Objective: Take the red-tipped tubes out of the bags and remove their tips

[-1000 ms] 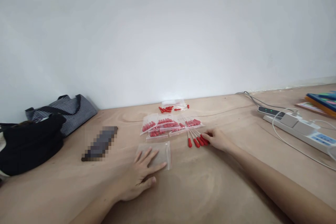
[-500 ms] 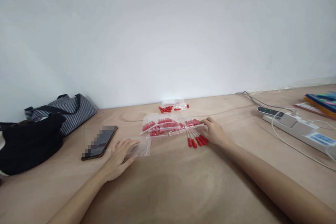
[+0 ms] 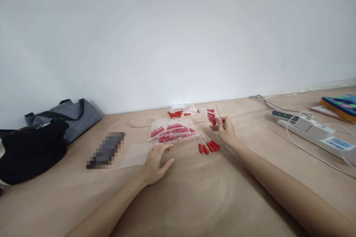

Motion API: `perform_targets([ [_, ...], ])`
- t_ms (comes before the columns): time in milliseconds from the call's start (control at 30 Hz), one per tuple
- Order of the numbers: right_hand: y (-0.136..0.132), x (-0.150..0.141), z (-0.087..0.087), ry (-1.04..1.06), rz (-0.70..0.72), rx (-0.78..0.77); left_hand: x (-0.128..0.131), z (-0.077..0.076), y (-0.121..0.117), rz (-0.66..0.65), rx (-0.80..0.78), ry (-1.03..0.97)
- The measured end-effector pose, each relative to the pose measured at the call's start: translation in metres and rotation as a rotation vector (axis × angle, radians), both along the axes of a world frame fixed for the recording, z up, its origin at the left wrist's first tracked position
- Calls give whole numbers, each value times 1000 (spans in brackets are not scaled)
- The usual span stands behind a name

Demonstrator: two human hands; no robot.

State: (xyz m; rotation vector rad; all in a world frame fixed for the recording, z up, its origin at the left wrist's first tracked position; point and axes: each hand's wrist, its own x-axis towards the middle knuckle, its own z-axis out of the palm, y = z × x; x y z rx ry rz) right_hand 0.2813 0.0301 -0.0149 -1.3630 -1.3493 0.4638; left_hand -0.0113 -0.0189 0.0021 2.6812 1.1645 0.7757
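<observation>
My right hand (image 3: 227,131) pinches the edge of a clear zip bag (image 3: 211,115) that holds several red-bulbed droppers, raised off the table. Below it, several loose droppers (image 3: 209,147) with red rubber bulbs and thin clear stems lie fanned out. My left hand (image 3: 155,163) hovers low over the table, fingers apart, holding nothing. Beside it, partly covered by the fingers, lies a flat clear bag (image 3: 135,154) with no red bulbs in it. Between the hands and farther back is a pile of filled bags (image 3: 172,132).
Loose red bulbs (image 3: 175,113) and another clear bag (image 3: 182,108) lie by the wall. At left are a phone (image 3: 107,150), a black cloth item (image 3: 33,152) and a striped bag (image 3: 89,114). A power strip (image 3: 317,133) with cables and colourful flat items (image 3: 340,105) occupy the right.
My right hand has lifted a filled bag from beside the pile, up and away from the loose droppers. My left hand has moved right, off the flat bag toward the pile.
</observation>
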Motion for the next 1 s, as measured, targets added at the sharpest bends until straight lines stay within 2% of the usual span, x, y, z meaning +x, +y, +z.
perform_targets([
  [67,-16,-5,1,167,162,88,9,-1,1,13,6,-86],
  [100,-26,-7,1,183,239,115,13,-1,1,29,18,-146],
  [167,-46,-13,2,116,345,128,18,-2,0,51,55,-266],
  [233,-64,-18,2,35,499,142,19,-1,-3,-5,74,-324],
  [367,-78,-27,5,-141,756,121,16,2,-11,-256,-30,-234],
  [467,-74,-31,6,-298,883,110,18,2,-12,-270,-158,-89],
  [567,-68,-32,6,-519,798,163,23,0,-12,-248,-265,30],
  [667,-66,-30,6,-636,541,185,27,0,-14,-147,-290,62],
  [767,-72,-30,8,-592,321,17,28,-1,-20,-10,-281,62],
  [867,-80,-36,13,-549,263,-171,31,-1,-26,43,-228,62],
  [1000,-87,-50,15,-558,241,-250,43,5,-26,71,-118,1],
])
